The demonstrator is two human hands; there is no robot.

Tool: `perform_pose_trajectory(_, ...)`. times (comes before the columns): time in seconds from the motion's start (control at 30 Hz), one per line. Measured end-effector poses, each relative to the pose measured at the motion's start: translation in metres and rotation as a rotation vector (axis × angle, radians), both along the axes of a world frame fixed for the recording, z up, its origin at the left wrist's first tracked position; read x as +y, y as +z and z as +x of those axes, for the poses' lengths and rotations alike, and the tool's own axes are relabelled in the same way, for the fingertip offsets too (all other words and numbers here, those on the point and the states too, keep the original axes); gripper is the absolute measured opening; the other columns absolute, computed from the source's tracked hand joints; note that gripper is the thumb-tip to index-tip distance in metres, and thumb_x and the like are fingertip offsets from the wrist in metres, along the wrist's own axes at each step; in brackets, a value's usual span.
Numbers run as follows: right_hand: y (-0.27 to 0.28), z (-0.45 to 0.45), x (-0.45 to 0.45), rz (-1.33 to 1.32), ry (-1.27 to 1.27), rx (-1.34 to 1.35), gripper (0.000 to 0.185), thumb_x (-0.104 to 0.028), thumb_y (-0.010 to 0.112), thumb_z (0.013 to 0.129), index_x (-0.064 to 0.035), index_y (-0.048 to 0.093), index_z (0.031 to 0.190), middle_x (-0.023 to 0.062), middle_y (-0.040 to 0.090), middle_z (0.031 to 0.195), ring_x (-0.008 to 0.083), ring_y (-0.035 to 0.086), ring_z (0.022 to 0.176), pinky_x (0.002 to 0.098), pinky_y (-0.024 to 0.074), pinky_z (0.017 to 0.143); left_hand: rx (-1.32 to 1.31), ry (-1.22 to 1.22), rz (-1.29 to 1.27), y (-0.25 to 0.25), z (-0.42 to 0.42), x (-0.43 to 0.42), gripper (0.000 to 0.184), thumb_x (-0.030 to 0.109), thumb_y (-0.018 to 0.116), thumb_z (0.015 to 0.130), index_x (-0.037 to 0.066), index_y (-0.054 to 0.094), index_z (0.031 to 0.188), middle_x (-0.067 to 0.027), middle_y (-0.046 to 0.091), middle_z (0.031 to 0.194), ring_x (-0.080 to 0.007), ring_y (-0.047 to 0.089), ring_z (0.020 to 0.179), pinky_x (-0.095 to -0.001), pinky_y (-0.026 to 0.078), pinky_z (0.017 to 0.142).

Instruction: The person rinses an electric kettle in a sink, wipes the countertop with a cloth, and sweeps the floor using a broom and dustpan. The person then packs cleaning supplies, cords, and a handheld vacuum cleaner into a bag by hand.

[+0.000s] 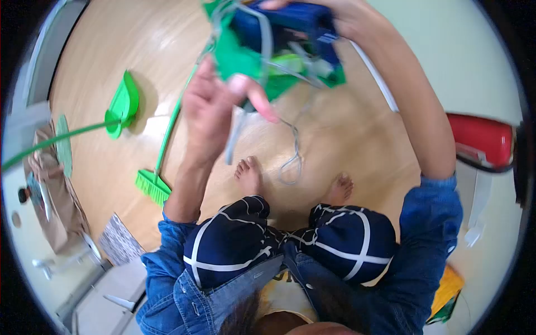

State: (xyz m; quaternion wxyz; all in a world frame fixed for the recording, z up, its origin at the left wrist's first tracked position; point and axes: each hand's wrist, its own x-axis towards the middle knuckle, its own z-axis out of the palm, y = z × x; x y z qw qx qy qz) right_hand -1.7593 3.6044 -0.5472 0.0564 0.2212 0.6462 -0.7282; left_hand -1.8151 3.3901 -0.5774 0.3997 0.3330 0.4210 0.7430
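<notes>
Near the top of the head view, a blue box-like item (285, 25) is held up, with green plastic (231, 53) around and below it. Grey cords cross its front, and a thin grey cord (296, 151) dangles in a loop above the floor. My left hand (220, 97) is at the lower left of the bundle, blurred, with one finger stretched out against the cord; whether it pinches anything is hard to tell. My right hand (340, 14) grips the blue item from the upper right, partly cut off by the frame's top edge.
A green dustpan (125, 106) and a green broom (153, 185) are on the floor at the left. A red fire extinguisher (483, 139) is on the right. My bare feet are below the bundle. A patterned mat (120, 241) lies at the lower left.
</notes>
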Motion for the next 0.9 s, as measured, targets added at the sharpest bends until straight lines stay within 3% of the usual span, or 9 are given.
perform_pose_trajectory(0.03, -0.005, -0.012, 0.002, -0.007, 0.012, 0.042, 0.054, -0.025, 0.065, 0.066, -0.0049, 0.049, 0.113, 0.0081, 0.057, 0.085, 0.0135, 0.053, 0.077, 0.0231, 0.0419, 0.068, 0.101, 0.025, -0.013, 0.003, -0.008, 0.001, 0.041, 0.014, 0.049, 0.080, -0.011, 0.036, 0.111, -0.0230, 0.055, 0.095, -0.0207, 0.058, 0.060, -0.0279, 0.047, 0.072)
perform_pose_trajectory(0.1, -0.014, -0.031, 0.003, 0.005, -0.030, 0.133, 0.054, -0.026, 0.065, 0.065, -0.0050, 0.049, 0.112, 0.0087, 0.057, 0.085, 0.0143, 0.053, 0.077, 0.0237, 0.0420, 0.068, -0.019, -0.006, 0.199, 0.015, -0.017, 0.011, 0.058, 0.018, 0.046, 0.081, -0.013, 0.019, 0.123, -0.0235, 0.027, 0.129, -0.0220, 0.052, 0.097, -0.0274, 0.040, 0.086)
perform_pose_trajectory(0.2, -0.044, -0.030, 0.011, 0.110, -0.238, 0.302, 0.054, -0.026, 0.065, 0.065, -0.0051, 0.048, 0.112, 0.0096, 0.058, 0.086, 0.0155, 0.054, 0.077, 0.0245, 0.0421, 0.068, -0.396, -0.152, 0.533, 0.018, -0.049, 0.006, 0.065, 0.000, 0.042, 0.079, -0.008, -0.002, 0.126, -0.0234, 0.003, 0.134, -0.0324, 0.028, 0.119, -0.0383, 0.028, 0.099)
perform_pose_trajectory(0.33, -0.155, 0.001, 0.028, 1.309, -0.298, 0.314, 0.049, -0.023, 0.063, 0.065, -0.0040, 0.050, 0.108, 0.0132, 0.057, 0.091, 0.0206, 0.055, 0.079, 0.0274, 0.0423, 0.070, -0.505, -0.243, 0.642, 0.020, -0.067, 0.004, 0.056, 0.005, 0.038, 0.083, -0.013, 0.004, 0.124, -0.0270, 0.005, 0.133, -0.0371, 0.022, 0.120, -0.0431, 0.032, 0.096)
perform_pose_trajectory(0.4, -0.167, 0.016, 0.014, 1.000, -0.170, 0.111, 0.035, -0.020, 0.061, 0.064, -0.0021, 0.057, 0.094, 0.0124, 0.059, 0.082, 0.0231, 0.055, 0.070, 0.0302, 0.0438, 0.065, -0.485, -0.275, 0.629, 0.019, -0.066, 0.006, 0.057, 0.004, 0.038, 0.083, -0.013, 0.002, 0.124, -0.0267, 0.005, 0.133, -0.0369, 0.023, 0.119, -0.0431, 0.035, 0.094)
perform_pose_trajectory(0.5, -0.165, 0.021, 0.023, 0.960, -0.062, 0.037, 0.022, -0.019, 0.059, 0.065, 0.0001, 0.059, 0.076, 0.0116, 0.058, 0.067, 0.0217, 0.054, 0.058, 0.0313, 0.0432, 0.055, -0.558, -0.368, 0.625, 0.018, -0.065, 0.004, 0.065, -0.003, 0.038, 0.080, -0.006, -0.006, 0.127, -0.0207, -0.001, 0.135, -0.0365, 0.023, 0.120, -0.0460, 0.033, 0.095)
perform_pose_trajectory(0.63, -0.135, 0.043, 0.029, 0.733, -0.621, 0.091, 0.021, -0.020, 0.055, 0.070, 0.0007, 0.060, 0.068, 0.0074, 0.055, 0.057, 0.0157, 0.051, 0.051, 0.0292, 0.0399, 0.048, -0.486, -0.238, 0.536, 0.025, -0.046, -0.002, 0.059, 0.001, 0.038, 0.082, -0.012, -0.001, 0.125, -0.0265, 0.005, 0.133, -0.0357, 0.026, 0.118, -0.0446, 0.040, 0.090)
perform_pose_trajectory(0.77, -0.059, 0.093, 0.056, 0.544, -1.111, 0.400, 0.025, -0.022, 0.052, 0.075, 0.0010, 0.060, 0.071, 0.0025, 0.054, 0.058, 0.0113, 0.048, 0.052, 0.0263, 0.0394, 0.050, -0.600, -0.416, 0.679, 0.057, -0.067, -0.032, 0.064, 0.000, 0.038, 0.081, -0.001, -0.004, 0.129, -0.0269, 0.003, 0.133, -0.0330, 0.036, 0.114, -0.0397, 0.043, 0.088)
perform_pose_trajectory(0.9, 0.006, 0.129, 0.050, 0.604, -1.477, 0.621, 0.025, -0.021, 0.052, 0.077, 0.0019, 0.060, 0.072, 0.0013, 0.052, 0.058, 0.0097, 0.047, 0.051, 0.0251, 0.0387, 0.050, -0.246, -0.216, 0.523, 0.098, -0.078, -0.039, 0.066, 0.005, 0.044, 0.082, 0.000, -0.001, 0.130, -0.0237, 0.014, 0.132, -0.0213, 0.043, 0.107, -0.0299, 0.039, 0.089)
